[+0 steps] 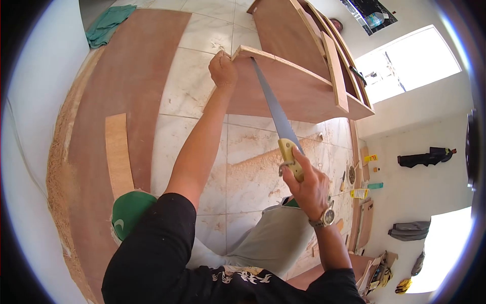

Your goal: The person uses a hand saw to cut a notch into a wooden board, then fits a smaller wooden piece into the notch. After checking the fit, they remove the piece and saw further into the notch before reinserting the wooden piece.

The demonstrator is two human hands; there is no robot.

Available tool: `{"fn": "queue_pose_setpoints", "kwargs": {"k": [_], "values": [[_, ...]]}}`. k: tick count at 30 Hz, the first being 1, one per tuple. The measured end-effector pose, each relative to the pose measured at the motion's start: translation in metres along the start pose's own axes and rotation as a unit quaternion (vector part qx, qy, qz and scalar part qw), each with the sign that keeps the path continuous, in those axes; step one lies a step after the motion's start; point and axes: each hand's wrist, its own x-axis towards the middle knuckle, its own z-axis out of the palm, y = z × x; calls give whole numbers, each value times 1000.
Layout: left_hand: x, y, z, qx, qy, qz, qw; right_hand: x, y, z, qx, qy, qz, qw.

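Note:
My right hand [310, 186], with a watch [325, 217] on its wrist, is closed round the pale yellow handle of a handsaw [275, 109]. The saw's grey blade slants up and away, its far end meeting a brown wooden panel [283, 88] near the corner. Curled over that corner, my left hand [223, 69] grips the panel's edge just left of the blade. The panel has a pale strip along its upper edge. Its far end meets a large wooden frame [291, 35]. A narrow board [334, 71] leans across the frame. The left fingertips are partly hidden.
A long brown board [126, 66] lies at left with a short plywood strip [117, 152] on it. A green cloth [109, 25] rests at its far end. Sawdust [268, 157] covers parts of the tiled floor [190, 131]. Bottles [359, 193] stand by the right wall.

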Motion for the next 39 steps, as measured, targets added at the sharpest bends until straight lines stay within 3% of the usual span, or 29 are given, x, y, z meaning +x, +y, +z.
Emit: {"fn": "queue_pose_setpoints", "kwargs": {"k": [2,4,6,12,14,16,19,20,21,24,27,31,34,36,37,38,39], "values": [[-1,0,-2,-13,-27,-2,1000,44,5,16,5,-9,12,1000],[4,-12,-3,-35,-47,6,998,127,6,44,-45,-19,-20,999],[7,-11,-5,-38,-47,15,998,154,2,54,-25,10,-62,998],[2,-5,-5,-17,-45,-25,999,115,-15,37,2,-42,-23,999],[1,1,-7,-17,-34,-36,999,57,-17,18,-9,-29,23,999],[1,9,-3,-22,-6,-26,999,-1,-2,5,9,11,1,1000],[-3,18,-5,-29,6,-22,999,12,-2,8,-18,-18,20,999],[-4,19,-5,-29,-3,-22,999,46,-4,20,-20,-19,21,999],[-5,17,-6,-29,-10,-24,999,88,-22,25,-8,-45,82,996],[-2,4,-11,0,-58,-59,997,162,-25,61,-41,10,-5,999],[-9,-3,-5,-1,-55,-41,998,128,-21,42,-2,-23,24,999],[-15,13,-5,-13,-27,-37,999,-5,12,1,10,16,8,1000],[-21,4,-7,-13,0,-6,1000,-9,20,-6,1,18,-33,999],[-19,13,-9,5,-17,-18,1000,73,10,21,-9,-24,24,999],[-23,7,-11,-24,-34,-27,999,123,-4,29,-1,-41,22,999],[-18,-3,-9,-56,-51,-30,997,160,-8,48,-15,5,-37,999],[-12,-4,-7,-90,-63,-31,993,163,-13,49,-8,5,-34,999]]}}
